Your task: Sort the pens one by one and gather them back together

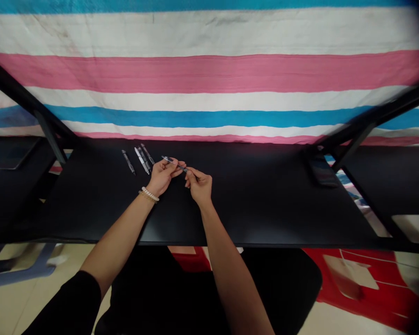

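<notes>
A slim dark pen with a clear end (170,159) is held between my two hands, tilted down to the right, above the black table. My left hand (163,175) pinches its middle with thumb and fingers. At its lower right end, my right hand (199,184) closes its fingertips on it. Left of my hands lie several more pens: a dark one (129,162) apart at the far left, a white one (141,161), and dark ones (147,154) close beside it, partly near my left hand.
The black table (265,200) stretches to both sides. A dark phone (321,170) lies near its right end. Black slanted bars (24,93) frame both ends, and a striped cloth (209,74) hangs behind. Red stools (366,284) stand below.
</notes>
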Demonstrator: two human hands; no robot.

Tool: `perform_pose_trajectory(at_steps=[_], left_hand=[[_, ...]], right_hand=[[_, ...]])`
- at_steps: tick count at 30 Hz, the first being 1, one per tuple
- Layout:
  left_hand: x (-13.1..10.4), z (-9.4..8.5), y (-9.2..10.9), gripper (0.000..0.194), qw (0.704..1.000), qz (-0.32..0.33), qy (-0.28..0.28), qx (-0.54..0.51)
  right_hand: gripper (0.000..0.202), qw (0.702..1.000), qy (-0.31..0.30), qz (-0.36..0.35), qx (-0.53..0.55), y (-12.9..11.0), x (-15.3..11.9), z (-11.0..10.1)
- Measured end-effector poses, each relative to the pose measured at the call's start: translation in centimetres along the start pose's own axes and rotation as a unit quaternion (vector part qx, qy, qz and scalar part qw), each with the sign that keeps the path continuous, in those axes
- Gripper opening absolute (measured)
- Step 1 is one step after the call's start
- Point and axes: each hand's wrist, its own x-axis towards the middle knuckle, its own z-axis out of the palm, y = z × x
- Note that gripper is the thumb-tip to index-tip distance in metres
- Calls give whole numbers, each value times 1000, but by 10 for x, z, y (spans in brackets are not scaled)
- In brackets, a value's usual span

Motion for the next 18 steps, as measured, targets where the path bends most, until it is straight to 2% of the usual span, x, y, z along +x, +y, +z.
perform_pose_trajectory(at_steps=[5, 8, 10, 14, 16, 18], left_hand=[[0, -1, 1, 32, 999, 0, 31, -16], [-2, -1, 3, 32, 999, 3, 19, -37], [-3, -2, 4, 31, 999, -3, 8, -37], [-3, -2, 5, 29, 999, -3, 8, -37], [-2, -3, 5, 29, 999, 1, 8, -42], [-1, -3, 4, 29, 999, 2, 5, -45]], right_hand=[[25, 998, -2, -64, 6, -1, -3, 4], [34, 999, 6, -33, 14, -2, -3, 4], [33, 1000, 11, -13, 8, -2, -2, 3], [26, 997, 15, -70, -3, -1, -1, 1], [34, 998, 20, -46, 26, 0, 0, 1], [33, 998, 25, -19, 46, 3, 1, 1]])
